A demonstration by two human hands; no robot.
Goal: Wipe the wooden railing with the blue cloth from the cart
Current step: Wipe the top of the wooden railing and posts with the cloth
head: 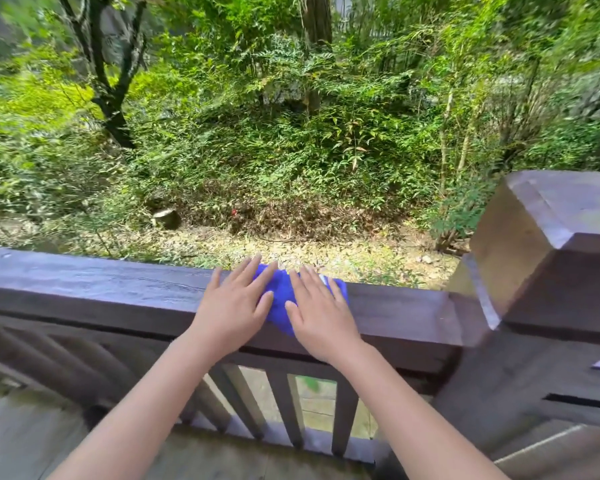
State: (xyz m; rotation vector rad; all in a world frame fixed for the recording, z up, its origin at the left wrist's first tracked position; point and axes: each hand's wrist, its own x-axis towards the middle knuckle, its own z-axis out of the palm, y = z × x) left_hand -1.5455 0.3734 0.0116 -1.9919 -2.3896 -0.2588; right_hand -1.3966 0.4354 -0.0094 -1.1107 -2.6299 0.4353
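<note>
1. Bright blue crumpled cloth [282, 299]: lying on top rail of dark brown wooden railing [118, 289], near square corner post [541, 258]
2. Left hand [238, 306], right hand [317, 311]: flat on cloth, fingers extended, pressing, not gripping
3. Risk, judged: unclamped cloth could slip off the far edge during a stroke

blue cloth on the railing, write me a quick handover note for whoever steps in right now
Left hand: flat, palm down on the left part of the blue cloth, fingers spread, not gripping.
Right hand: flat on the right part of the cloth, same way.
Cloth lies bunched on top of the wooden railing, short of the corner post.
Done: cloth is on the rail, both hands pressing it.
Left: wipe along the rail; how much is already wiped cannot be told. The cart is out of view.
</note>
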